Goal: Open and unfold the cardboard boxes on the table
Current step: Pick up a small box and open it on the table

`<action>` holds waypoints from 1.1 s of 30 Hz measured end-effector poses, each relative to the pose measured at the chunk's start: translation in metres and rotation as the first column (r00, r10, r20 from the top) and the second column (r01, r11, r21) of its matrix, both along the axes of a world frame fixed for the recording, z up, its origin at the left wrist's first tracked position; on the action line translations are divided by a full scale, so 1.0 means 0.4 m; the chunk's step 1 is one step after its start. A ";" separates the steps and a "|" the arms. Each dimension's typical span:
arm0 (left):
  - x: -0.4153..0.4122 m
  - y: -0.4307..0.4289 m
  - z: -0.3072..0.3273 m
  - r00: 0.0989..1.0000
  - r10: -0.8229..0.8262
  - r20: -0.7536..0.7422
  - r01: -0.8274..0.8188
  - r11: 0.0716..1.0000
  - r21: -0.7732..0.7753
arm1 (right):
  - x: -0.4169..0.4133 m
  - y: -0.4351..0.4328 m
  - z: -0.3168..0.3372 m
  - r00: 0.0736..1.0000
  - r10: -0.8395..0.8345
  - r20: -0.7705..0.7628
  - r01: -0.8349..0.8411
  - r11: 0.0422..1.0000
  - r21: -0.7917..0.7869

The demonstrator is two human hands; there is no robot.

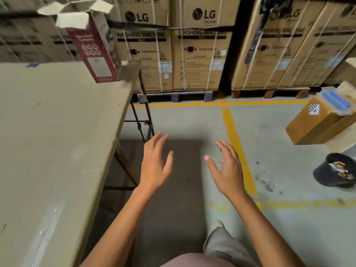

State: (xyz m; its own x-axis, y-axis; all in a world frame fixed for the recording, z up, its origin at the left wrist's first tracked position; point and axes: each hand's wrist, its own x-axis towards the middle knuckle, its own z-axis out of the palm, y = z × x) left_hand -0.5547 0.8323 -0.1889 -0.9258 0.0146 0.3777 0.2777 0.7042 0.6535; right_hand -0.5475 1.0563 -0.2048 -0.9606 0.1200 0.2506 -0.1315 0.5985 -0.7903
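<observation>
left hand (156, 166), right hand (227, 170) spread, empty | maroon box (94, 53) at table (48, 132) corner | bucket (325, 170) right

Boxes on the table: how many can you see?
1. A maroon box sits at the far right corner of the table, top flaps open. The table runs out of frame leftward, so more may be hidden.

Light: dim, even.
Blur: box (90, 45) at eleven o'clock smeared.
Glare: table (44, 237) sheen, seven o'clock.
Edges: bowed.
</observation>
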 end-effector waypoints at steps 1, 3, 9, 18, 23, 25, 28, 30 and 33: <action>-0.039 -0.005 -0.001 1.000 0.028 -0.001 -0.028 1.000 0.000 | -0.054 -0.006 -0.004 1.000 0.024 0.004 -0.024 1.000 0.002; -0.124 -0.012 0.000 0.996 0.085 -0.004 -0.085 0.996 0.000 | -0.171 -0.014 -0.008 0.997 0.076 0.008 -0.076 0.997 0.000; -0.400 -0.012 0.026 0.971 0.239 -0.008 -0.239 0.971 0.009 | -0.544 -0.042 0.012 0.971 0.239 -0.023 -0.239 0.971 -0.012; -0.757 -0.079 0.191 0.868 0.478 -0.135 -0.485 0.874 -0.021 | -1.006 -0.176 0.171 0.866 0.493 -0.086 -0.494 0.869 0.016; -0.881 -0.210 0.294 0.782 0.576 -0.238 -0.603 0.796 -0.058 | -1.159 -0.332 0.263 0.797 0.583 -0.157 -0.592 0.805 -0.015; -0.930 -0.280 0.340 0.740 0.604 -0.297 -0.651 0.754 -0.089 | -1.214 -0.408 0.306 0.771 0.608 -0.189 -0.622 0.783 -0.021; -1.004 -0.392 0.415 0.682 0.605 -0.412 -0.699 0.704 -0.125 | -1.298 -0.525 0.376 0.723 0.635 -0.273 -0.668 0.743 -0.043; -1.057 -0.477 0.465 0.641 0.593 -0.488 -0.726 0.674 -0.135 | -1.353 -0.604 0.421 0.708 0.626 -0.328 -0.674 0.737 -0.047; -1.131 -0.604 0.538 0.597 0.590 -0.544 -0.759 0.635 -0.144 | -1.425 -0.724 0.490 0.700 0.611 -0.369 -0.671 0.740 -0.045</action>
